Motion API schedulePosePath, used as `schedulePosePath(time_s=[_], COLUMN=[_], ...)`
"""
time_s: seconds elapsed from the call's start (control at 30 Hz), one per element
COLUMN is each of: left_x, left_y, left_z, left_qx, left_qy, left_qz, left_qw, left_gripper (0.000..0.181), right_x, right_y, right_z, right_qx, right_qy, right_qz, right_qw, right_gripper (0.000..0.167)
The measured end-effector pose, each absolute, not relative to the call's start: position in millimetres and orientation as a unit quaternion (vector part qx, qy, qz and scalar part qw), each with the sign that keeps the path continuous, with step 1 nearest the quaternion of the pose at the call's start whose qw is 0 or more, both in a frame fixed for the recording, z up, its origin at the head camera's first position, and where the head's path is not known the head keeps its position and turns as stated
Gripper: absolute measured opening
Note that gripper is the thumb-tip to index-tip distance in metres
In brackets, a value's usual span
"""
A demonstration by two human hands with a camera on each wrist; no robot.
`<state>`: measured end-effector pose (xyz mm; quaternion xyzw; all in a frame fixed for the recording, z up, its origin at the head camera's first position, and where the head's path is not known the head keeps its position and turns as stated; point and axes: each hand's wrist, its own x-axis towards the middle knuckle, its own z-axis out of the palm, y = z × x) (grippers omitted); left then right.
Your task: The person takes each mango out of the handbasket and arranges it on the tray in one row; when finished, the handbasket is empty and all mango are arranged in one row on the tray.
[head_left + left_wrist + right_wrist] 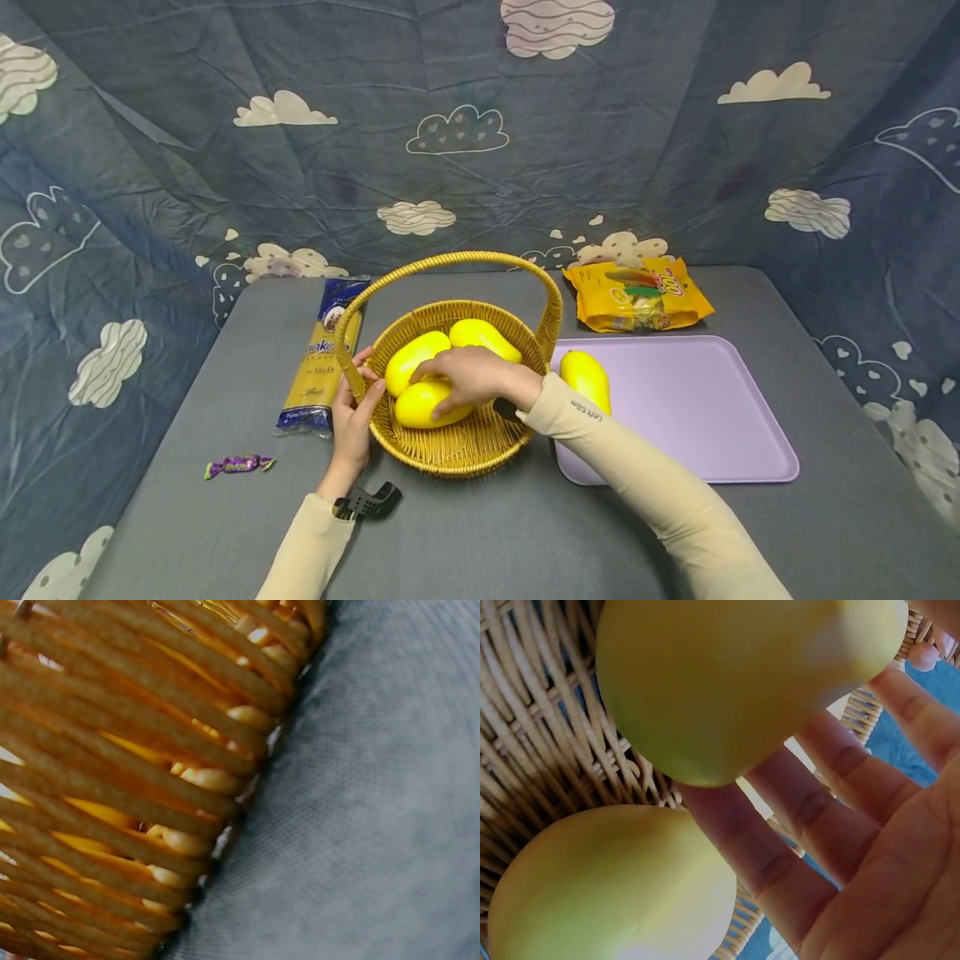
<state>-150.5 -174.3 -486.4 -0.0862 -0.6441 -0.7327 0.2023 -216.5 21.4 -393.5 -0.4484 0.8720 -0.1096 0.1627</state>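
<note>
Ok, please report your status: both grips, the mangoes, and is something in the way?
Left grip holds the basket. Right grip on front mango inside. Two more mangoes behind it, fourth mango on tray. Nothing seems in the way.

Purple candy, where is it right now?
In the head view, the candy lies on the left side of the table, left of the left hand and below the blue-and-gold packet.
</note>
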Motion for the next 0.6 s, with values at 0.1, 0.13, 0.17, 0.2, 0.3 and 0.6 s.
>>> schedulePosePath(time_s=[0.1,0.13,0.17,0.2,0.3,0.6], left_x=[-151.0,-151.2,-151.3,-151.2,-150.5,-142.1], left_y=[-174.3,-174.2,-174.1,-174.1,-173.9,-167.3], left_z=[-486.7,-486.7,-486.6,-486.4,-484.5,-463.9], left_qx=[-0.09,-0.09,-0.09,-0.088,-0.081,-0.078], left_qy=[-0.642,-0.642,-0.642,-0.642,-0.643,-0.655], left_qz=[-0.733,-0.733,-0.733,-0.734,-0.734,-0.724], left_qw=[0.207,0.207,0.207,0.206,0.203,0.202], left_gripper=[0.025,0.025,0.026,0.026,0.027,0.029], right_x=[-217.9,-218.3,-218.7,-219.0,-219.4,-218.1], right_y=[23.4,24.4,25.3,26.3,29.2,36.2], right_z=[-393.7,-393.8,-394.0,-394.1,-393.8,-392.5], right_qx=[-0.449,-0.448,-0.447,-0.446,-0.441,-0.447], right_qy=[0.871,0.871,0.87,0.87,0.871,0.867], right_qz=[-0.107,-0.108,-0.109,-0.11,-0.115,-0.096], right_qw=[0.17,0.173,0.175,0.177,0.182,0.201], right_gripper=[0.056,0.056,0.056,0.056,0.056,0.055])
